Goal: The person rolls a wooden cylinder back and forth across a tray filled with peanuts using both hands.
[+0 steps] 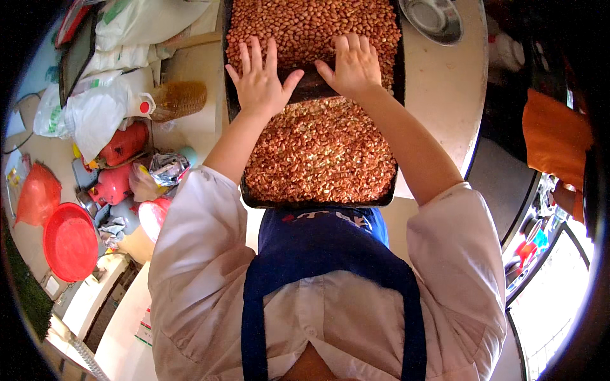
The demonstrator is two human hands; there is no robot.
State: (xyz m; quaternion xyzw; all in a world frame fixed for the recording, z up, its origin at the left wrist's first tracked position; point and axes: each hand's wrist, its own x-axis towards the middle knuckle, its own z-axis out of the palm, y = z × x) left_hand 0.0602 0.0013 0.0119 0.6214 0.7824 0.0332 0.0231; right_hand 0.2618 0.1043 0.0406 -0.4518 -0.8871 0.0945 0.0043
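Note:
Reddish-brown peanuts [305, 28] fill the far part of a long dark tray area. Closer to me, a black tray [318, 204] is covered with broken, split peanuts [321, 152], reddish with pale insides. Between the two heaps shows a dark bare strip [309, 84]. My left hand [262, 86] rests palm down over the left of that strip, fingers spread and tips on the whole peanuts. To its right, my right hand [354, 70] lies palm down on the same peanuts, thumb held apart, fingers close together. Neither hand grips anything; whether two trays meet at the strip I cannot tell.
A shallow metal bowl [435, 19] sits at the far right of the table. On the left are a bottle of brown liquid [179, 101], white plastic bags [98, 111] and a red basin [70, 242]. Orange cloth [554, 130] hangs at the right.

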